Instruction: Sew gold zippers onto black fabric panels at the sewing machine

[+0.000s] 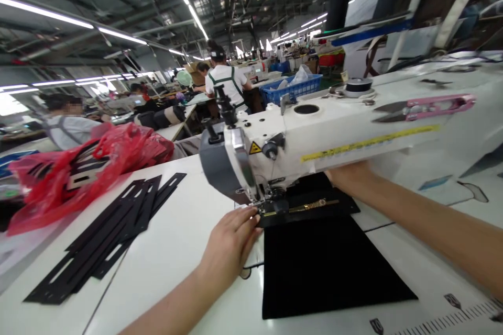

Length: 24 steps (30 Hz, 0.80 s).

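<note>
At the needle end of a white sewing machine (334, 141), my left hand (231, 238) pinches the left end of a black panel (330, 267), its fingers close to the presser foot (278, 203). Along the panel's upper part runs a gold-toothed zipper (306, 207) with a gold slider, passing under the foot. My right hand (342, 172) reaches beneath the machine arm at the panel's far side. Its fingers are hidden behind the machine, so their grip does not show. The panel's lower part lies flat on the table.
Several black slotted strips (118, 225) lie overlapped on the white table (173, 204) at left. Behind them sits a red plastic bag (113, 152) of pieces. Pink-handled thread snips (428, 107) rest on the machine arm. Co-workers and a blue crate (293, 89) are farther back.
</note>
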Tool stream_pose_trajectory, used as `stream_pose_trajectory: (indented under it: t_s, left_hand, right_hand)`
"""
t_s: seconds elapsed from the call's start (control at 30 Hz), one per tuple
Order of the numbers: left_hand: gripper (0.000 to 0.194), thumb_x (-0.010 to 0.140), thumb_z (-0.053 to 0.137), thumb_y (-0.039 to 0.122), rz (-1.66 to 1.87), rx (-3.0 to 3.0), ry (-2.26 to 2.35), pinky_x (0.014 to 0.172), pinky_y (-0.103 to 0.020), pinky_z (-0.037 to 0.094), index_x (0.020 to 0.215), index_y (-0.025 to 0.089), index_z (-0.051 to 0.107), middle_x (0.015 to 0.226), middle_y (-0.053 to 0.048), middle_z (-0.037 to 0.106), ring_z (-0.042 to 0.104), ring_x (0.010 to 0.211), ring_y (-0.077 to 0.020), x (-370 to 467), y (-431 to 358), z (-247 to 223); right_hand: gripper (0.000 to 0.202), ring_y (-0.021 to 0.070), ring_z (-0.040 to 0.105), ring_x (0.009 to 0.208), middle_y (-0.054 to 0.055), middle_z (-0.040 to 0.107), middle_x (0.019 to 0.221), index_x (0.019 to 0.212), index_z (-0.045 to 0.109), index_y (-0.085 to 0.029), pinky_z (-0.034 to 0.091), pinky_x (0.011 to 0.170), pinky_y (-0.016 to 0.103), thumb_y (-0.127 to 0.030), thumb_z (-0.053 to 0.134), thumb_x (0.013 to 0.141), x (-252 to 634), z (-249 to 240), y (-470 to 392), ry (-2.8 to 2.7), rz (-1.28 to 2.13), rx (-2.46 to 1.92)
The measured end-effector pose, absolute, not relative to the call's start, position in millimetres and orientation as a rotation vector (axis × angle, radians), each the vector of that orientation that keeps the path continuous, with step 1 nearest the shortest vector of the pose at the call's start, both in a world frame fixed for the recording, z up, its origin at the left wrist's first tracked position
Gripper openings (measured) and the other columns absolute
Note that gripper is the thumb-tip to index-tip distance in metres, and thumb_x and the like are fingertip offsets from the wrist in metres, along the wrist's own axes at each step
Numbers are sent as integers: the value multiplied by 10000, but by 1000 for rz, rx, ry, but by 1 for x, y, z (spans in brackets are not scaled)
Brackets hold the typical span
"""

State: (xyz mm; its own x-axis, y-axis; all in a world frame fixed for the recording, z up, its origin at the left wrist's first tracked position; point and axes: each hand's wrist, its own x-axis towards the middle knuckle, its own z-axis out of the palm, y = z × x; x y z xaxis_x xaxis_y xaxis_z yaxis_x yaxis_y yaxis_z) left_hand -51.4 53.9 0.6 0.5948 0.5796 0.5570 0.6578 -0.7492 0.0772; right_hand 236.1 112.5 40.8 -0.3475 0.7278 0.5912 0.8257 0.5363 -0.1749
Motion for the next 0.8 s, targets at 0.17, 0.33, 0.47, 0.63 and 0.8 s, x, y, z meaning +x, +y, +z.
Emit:
stream_pose_trajectory:
  t_s: [0.17,0.33,0.47,0.63,0.8]
  left_hand:
    - [161,908,460,155,-829,-2767,-1202,814,-334,511,932,146,618,886,-53,678,636,859,-178,-45,64,9]
    - [151,868,516,133,-701,-2712,-1432,680,-299,489,805,169,648,727,-11,669,628,666,-169,-42,69,21]
    - [135,849,546,119,-693,-2727,-1406,694,-298,478,763,158,642,722,-15,666,626,676,-171,-42,67,20]
    - [100,871,532,131,-740,-2740,-1263,869,-351,446,854,159,627,951,-49,663,621,882,-180,-42,54,5]
    - [136,877,483,128,-741,-2649,-1240,863,-395,469,935,146,604,1092,-113,614,603,967,-213,-40,49,-3]
  right_hand:
    - [322,170,498,625,28,539,618,633,562,-197,387,640,337,-211,408,915,187,28,41,-2363,-283,-965]
    - [208,161,547,629,33,588,676,820,620,-168,402,614,298,-129,425,880,151,12,26,-2393,-153,-972]
    - [224,173,562,597,34,603,647,761,611,-169,420,598,312,-180,435,897,145,16,45,-2345,-298,-996]
    - [287,240,602,928,131,655,998,1017,625,-103,489,812,404,-119,371,885,147,7,56,-2346,-441,-943]
    - [334,223,616,969,133,644,1078,1053,624,-89,537,816,372,-82,348,864,147,-5,60,-2373,-336,-925]
